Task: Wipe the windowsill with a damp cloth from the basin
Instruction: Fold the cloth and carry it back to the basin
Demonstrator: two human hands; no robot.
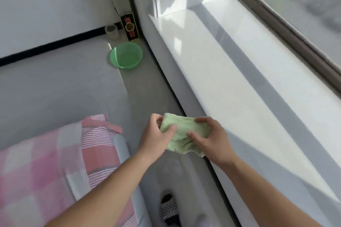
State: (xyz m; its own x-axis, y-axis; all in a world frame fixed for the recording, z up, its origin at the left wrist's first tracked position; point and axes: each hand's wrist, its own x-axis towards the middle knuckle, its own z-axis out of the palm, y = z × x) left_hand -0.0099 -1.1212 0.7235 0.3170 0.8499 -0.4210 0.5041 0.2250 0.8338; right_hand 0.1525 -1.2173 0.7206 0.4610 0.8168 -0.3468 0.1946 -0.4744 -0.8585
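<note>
A pale green cloth point(182, 131) hangs bunched between both hands, low in the middle of the head view. My left hand point(155, 138) pinches its left edge between thumb and fingers. My right hand point(212, 140) grips its right side, thumb on top. The cloth is in the air beside the front edge of the white windowsill point(239, 83), which runs from lower right to the far corner. The green plastic basin point(126, 55) stands on the floor farther off, against the wall below the sill.
A bed with a pink checked cover point(46, 162) fills the lower left. A narrow strip of grey floor point(140, 88) runs between bed and wall. A dark box point(130, 26) and a small cup point(111, 31) stand in the far corner. The window frame point(287, 24) borders the sill. A slipper point(168, 206) is below.
</note>
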